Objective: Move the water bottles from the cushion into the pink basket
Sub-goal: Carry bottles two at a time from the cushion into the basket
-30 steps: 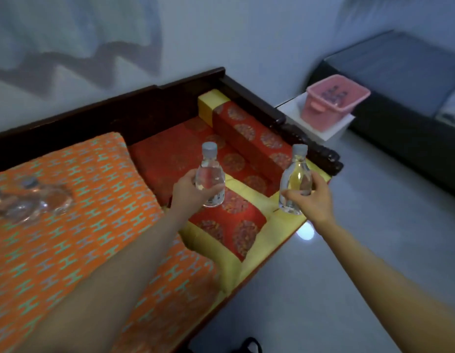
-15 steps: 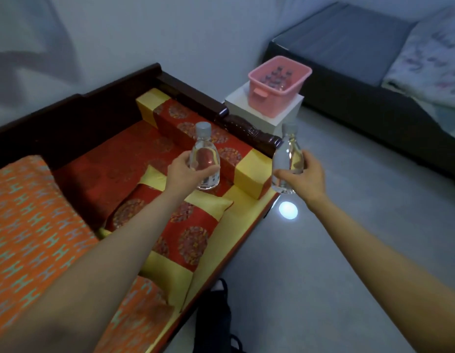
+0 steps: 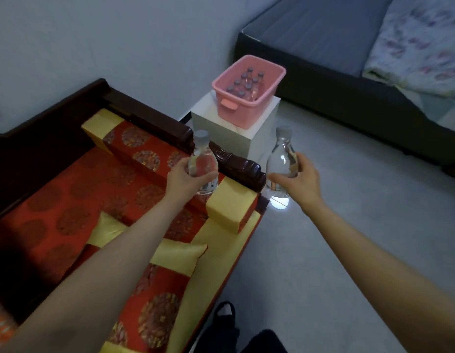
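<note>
1. The left hand (image 3: 185, 180) is held out at the end of a nearly straight forearm, above the red-and-yellow bolster (image 3: 229, 207) at the end of the bench. Its fingers and thumb are curled round the lower body of a clear water bottle (image 3: 203, 159), which is kept upright with its grey cap on top.
2. The right hand (image 3: 299, 179) is stretched forward at about the same height, over the grey floor (image 3: 361, 225) just beside the bench's corner. A second water bottle (image 3: 281, 159) is gripped upright in it: the thumb is laid across the near side, and the fingers are wrapped round the far side.
3. Both bottles are carried in the air, well apart from each other and short of the pink basket (image 3: 243, 110).
4. The basket is set on a white box (image 3: 257, 141) beyond the hands, next to the carved wooden armrest (image 3: 239, 166). Several capped bottles (image 3: 245, 84) are seen standing inside it.
5. A red-and-yellow patterned cushion (image 3: 155, 301) is seen on the bench under the left forearm.
6. A dark bed (image 3: 323, 34) is placed behind the basket, against the wall.
</note>
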The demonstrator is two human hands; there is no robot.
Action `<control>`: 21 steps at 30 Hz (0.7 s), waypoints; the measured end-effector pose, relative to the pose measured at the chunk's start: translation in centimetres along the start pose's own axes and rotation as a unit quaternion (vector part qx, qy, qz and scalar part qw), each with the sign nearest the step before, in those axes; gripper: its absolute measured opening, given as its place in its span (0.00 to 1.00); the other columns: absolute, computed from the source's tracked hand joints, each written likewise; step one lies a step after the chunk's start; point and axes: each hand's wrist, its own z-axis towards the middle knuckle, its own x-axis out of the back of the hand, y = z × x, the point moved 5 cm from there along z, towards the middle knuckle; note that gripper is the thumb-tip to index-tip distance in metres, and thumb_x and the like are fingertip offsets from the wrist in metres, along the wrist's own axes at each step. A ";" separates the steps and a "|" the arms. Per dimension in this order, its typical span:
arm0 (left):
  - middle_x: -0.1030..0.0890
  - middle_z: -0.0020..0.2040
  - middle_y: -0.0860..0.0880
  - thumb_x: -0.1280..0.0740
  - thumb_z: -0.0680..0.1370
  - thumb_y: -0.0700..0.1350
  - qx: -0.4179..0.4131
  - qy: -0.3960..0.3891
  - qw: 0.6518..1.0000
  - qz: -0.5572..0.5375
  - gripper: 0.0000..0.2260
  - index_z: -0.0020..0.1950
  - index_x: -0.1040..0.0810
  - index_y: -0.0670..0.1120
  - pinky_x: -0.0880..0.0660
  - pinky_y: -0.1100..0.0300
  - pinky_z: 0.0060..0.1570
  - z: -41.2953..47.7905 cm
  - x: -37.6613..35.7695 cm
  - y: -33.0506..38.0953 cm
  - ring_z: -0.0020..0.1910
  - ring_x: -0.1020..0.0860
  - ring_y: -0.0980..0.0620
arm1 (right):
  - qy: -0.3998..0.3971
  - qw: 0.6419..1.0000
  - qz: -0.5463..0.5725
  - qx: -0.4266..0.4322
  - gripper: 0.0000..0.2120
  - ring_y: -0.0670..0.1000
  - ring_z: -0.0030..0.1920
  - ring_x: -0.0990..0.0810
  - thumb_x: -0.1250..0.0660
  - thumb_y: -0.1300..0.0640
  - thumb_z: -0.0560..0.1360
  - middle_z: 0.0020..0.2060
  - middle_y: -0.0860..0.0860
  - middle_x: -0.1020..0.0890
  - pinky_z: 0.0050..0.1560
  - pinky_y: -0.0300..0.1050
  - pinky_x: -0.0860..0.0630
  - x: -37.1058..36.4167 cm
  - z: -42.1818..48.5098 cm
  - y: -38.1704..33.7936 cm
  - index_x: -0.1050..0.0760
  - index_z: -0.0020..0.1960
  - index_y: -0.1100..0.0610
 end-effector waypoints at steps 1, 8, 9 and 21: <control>0.17 0.43 0.53 0.21 0.60 0.56 0.004 -0.003 1.000 -0.003 0.20 0.47 0.22 0.52 0.23 0.60 0.42 1.1 -0.8 0.3 0.44 0.19 0.55 | 0.001 1.000 0.000 -0.004 0.29 0.47 0.43 0.26 0.21 0.49 0.59 0.47 0.48 0.24 0.42 0.44 0.27 0.4 1.1 0.4 0.27 0.57 0.52; 0.17 0.45 0.54 0.22 0.59 0.57 0.003 -0.023 1.000 0.003 0.19 0.45 0.23 0.56 0.21 0.53 0.48 9.3 -7.0 3.5 0.47 0.19 0.54 | 0.022 0.999 -0.006 -0.024 0.31 0.48 0.45 0.23 0.22 0.48 0.57 0.49 0.49 0.23 0.42 0.44 0.25 4.7 10.5 3.1 0.27 0.57 0.51; 0.17 0.46 0.53 0.22 0.59 0.58 0.006 -0.022 1.000 0.003 0.21 0.47 0.22 0.54 0.21 0.51 0.50 10.2 -7.7 3.9 0.48 0.19 0.52 | 0.019 1.000 -0.012 -0.022 0.31 0.49 0.46 0.24 0.21 0.49 0.58 0.49 0.48 0.23 0.42 0.44 0.25 5.4 11.7 3.6 0.27 0.57 0.51; 0.18 0.46 0.53 0.20 0.61 0.53 0.050 0.092 0.994 -0.016 0.22 0.50 0.23 0.51 0.24 0.60 0.47 22.1 -19.6 9.7 0.46 0.20 0.55 | -0.045 0.998 -0.046 0.014 0.31 0.53 0.51 0.22 0.20 0.51 0.61 0.51 0.47 0.24 0.47 0.44 0.26 14.3 32.2 7.6 0.31 0.60 0.48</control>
